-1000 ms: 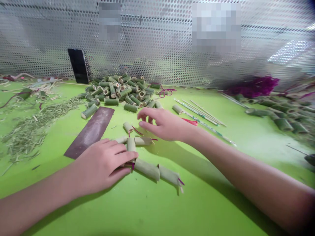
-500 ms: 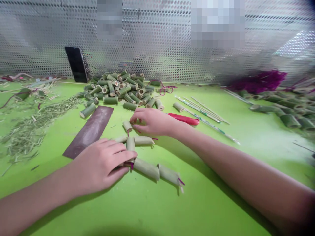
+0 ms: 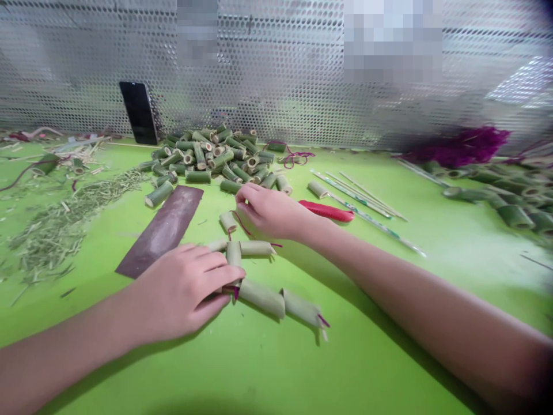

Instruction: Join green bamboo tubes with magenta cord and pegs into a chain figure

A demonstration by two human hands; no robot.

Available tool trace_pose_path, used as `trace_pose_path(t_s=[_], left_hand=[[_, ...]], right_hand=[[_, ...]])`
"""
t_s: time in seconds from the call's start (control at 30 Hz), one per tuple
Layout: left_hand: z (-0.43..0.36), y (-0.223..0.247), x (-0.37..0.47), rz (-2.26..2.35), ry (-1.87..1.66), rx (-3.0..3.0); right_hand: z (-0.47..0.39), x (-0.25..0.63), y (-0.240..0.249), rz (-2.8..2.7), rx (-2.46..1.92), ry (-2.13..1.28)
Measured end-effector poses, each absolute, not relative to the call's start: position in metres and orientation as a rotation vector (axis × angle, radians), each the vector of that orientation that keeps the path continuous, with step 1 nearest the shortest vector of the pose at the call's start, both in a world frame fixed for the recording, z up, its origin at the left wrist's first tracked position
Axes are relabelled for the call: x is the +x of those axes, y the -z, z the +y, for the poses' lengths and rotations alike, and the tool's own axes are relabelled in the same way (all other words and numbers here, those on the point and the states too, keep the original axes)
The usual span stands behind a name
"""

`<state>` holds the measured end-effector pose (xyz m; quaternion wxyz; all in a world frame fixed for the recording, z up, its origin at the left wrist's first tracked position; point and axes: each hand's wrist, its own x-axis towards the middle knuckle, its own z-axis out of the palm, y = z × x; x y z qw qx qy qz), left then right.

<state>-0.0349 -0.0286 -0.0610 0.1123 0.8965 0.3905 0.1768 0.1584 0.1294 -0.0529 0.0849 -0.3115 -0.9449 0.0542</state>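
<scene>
On the green table lies a jointed figure of pale bamboo tubes strung on purple cord. My left hand [image 3: 185, 291] is closed on its upright middle tube [image 3: 234, 255], covering the parts to the left. One arm tube [image 3: 257, 248] and two leg tubes [image 3: 261, 297] stretch out to the right. A short bamboo tube [image 3: 228, 221] sits above the middle one, and purple cord [image 3: 242, 225] curves from its top toward my right hand [image 3: 270, 210]. That hand's fingers are curled in a pinch beside the tube, apart from it; whatever they hold is hidden.
Behind stands a pile of green bamboo tubes [image 3: 211, 154] and a phone [image 3: 139, 113] against perforated metal. Brown sandpaper [image 3: 162, 230] lies left, near shavings [image 3: 78, 207]. On the right are a red tool [image 3: 327, 211], thin sticks [image 3: 367, 199], purple cord bundle [image 3: 469, 145] and more bamboo [image 3: 514, 214].
My right hand has drawn slightly up and away from the short tube, baring more of the purple cord. My left hand keeps its grip. The whole view has shifted a little.
</scene>
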Motion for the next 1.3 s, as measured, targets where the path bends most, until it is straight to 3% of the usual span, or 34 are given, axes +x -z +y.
trace_pose_path(t_s=[0.23,0.6,0.67,0.83,0.9,1.1,1.3], left_hand=[[-0.03,0.063,-0.036,1.149,-0.513,2.623],[-0.029,0.063,-0.036,1.137,-0.518,2.604],[-0.029,0.063,-0.036,1.135,-0.516,2.604],[-0.029,0.063,-0.036,1.14,-0.498,2.603],[-0.029,0.063,-0.036,1.142,-0.496,2.606],[-0.028,0.062,-0.036,1.153,-0.49,2.612],[-0.028,0.064,-0.034,1.179,-0.493,2.591]], right_hand=[[0.124,0.164,0.036,-2.939,-1.059,-0.242],[0.125,0.161,0.042,-2.96,-1.01,0.007],[0.129,0.161,0.04,-2.782,-1.138,-0.2],[0.137,0.153,0.043,-1.878,-1.222,-1.331],[0.138,0.149,0.048,-1.724,-1.172,-1.47],[0.136,0.147,0.05,-2.009,-1.185,-1.125],[0.137,0.154,0.037,-2.85,-0.862,-0.251]])
